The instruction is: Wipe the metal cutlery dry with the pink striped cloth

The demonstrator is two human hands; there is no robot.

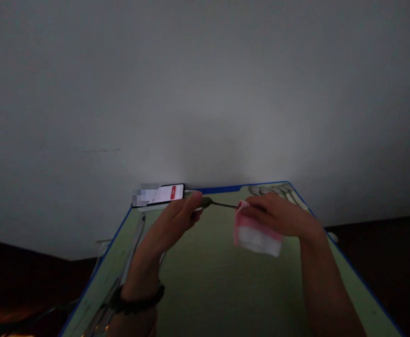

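Over the middle of the table, my left hand (pixel 180 213) pinches the bowl end of a spoon (pixel 222 204) between thumb and fingers. The spoon lies roughly level, its thin neck pointing right. My right hand (pixel 278 213) is closed on a pink and white cloth (pixel 257 238), which wraps the spoon's other end. That end is hidden by cloth and fingers. The cloth's white part hangs down below my right hand. Dim light blurs the fine detail.
A pale green table (pixel 226 290) with a blue edge stands against a grey wall (pixel 205 93). At its back left lies a lit phone (pixel 170 192). Several spoons (pixel 278 189) rest at the back right. Metal cutlery (pixel 135 248) lies along the left side, partly behind my left arm.
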